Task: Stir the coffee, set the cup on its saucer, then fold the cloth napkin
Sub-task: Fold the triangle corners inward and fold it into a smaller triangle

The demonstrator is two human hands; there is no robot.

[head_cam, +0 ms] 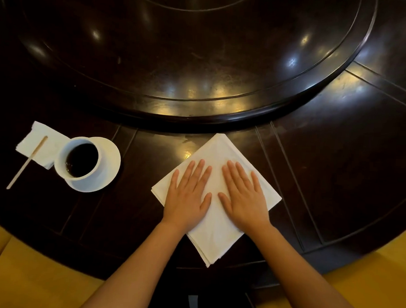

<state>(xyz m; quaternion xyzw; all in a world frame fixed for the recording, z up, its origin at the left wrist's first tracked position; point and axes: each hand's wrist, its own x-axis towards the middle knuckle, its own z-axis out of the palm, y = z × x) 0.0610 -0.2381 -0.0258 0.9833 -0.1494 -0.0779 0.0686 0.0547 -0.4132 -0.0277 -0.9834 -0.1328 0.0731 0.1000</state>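
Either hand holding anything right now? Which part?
Nothing gripped. Left hand and right hand lie flat, fingers straight, pressing the folded cloth napkin's middle.

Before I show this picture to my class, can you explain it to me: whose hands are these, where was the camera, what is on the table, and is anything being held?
There is no machine here. A person wears a camera on the head, so the one picture looks down at their own arms. The left hand and the right hand lie flat, fingers straight, pressing on a white cloth napkin folded into a square and turned like a diamond on the dark wooden table. Nothing is gripped. To the left, a white cup of black coffee stands on its saucer. Beside it a wooden stirrer lies partly on a paper napkin. Farther back is a raised round turntable.
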